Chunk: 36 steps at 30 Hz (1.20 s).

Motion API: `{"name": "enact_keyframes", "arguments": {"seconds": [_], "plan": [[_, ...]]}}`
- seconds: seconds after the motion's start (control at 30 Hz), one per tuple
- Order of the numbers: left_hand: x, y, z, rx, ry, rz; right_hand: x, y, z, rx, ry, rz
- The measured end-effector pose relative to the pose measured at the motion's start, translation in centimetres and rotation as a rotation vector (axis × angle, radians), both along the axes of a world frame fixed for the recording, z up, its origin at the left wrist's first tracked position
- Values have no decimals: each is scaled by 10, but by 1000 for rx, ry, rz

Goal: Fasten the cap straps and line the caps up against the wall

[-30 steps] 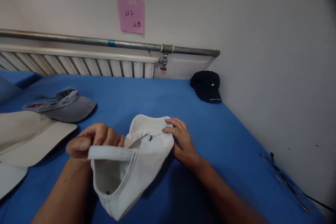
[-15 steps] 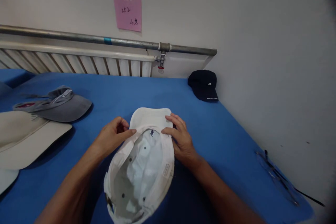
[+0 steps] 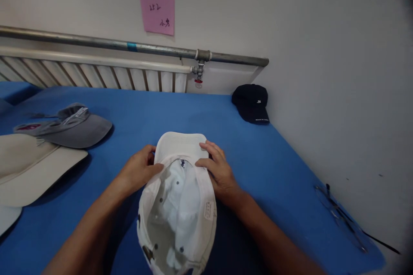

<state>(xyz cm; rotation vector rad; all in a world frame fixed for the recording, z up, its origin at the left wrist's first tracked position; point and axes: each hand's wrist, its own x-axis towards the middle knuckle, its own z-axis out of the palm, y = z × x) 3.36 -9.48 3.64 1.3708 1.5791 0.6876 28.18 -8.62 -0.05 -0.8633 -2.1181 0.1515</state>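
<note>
A white baseball cap [image 3: 180, 215] is held upside down between my two hands, its brim pointing away from me and its inside facing up. My left hand [image 3: 138, 169] grips the left side where brim and crown meet, thumb on the inner band and the other fingers partly hidden behind the brim. On the opposite side my right hand [image 3: 219, 169] is closed on the brim's right edge, fingertips over the brim and thumb at the sweatband. A label shows inside on the right, and the back strap lies toward me.
On the left of the blue surface [image 3: 155, 109] lie a grey visor [image 3: 80, 129], a cream cap [image 3: 38, 172] and part of a pale brim [image 3: 8, 219]. A dark navy cap [image 3: 251, 103] sits by the right wall; eyeglasses [image 3: 342, 219] lie at the right edge. A radiator [image 3: 106, 77] stands behind.
The cap has turned slightly, its back end swinging to the right and its brim shifting a little left. My left hand's fingers have closed onto the brim's left edge.
</note>
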Motion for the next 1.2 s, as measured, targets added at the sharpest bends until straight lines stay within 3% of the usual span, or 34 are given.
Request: {"name": "enact_keyframes", "arguments": {"seconds": [0.3,0.5,0.63,0.7,0.77,0.83,0.93,1.03,1.2], "plan": [[-5,4,-3,34,201,-40,0,1,-10,-117,-52,-82],[-5,6,-5,63,332,-23,-2,1,-13,-192,8,-42],[-3,5,-7,418,383,29,-4,-4,-9,-211,-5,2],[-1,2,-6,569,345,-22,-5,-8,-5,-214,-15,61],[3,-2,-3,539,229,-140,-6,-13,0,-211,-27,163],[7,-7,-1,402,96,-313,-6,-16,5,-223,-54,280],[12,-10,-2,241,71,-532,-6,-18,10,-290,-110,401],[13,-8,-9,224,175,-588,-6,-18,13,-360,-175,446],[14,-6,-15,247,203,-577,-5,-16,12,-366,-287,394]]}}
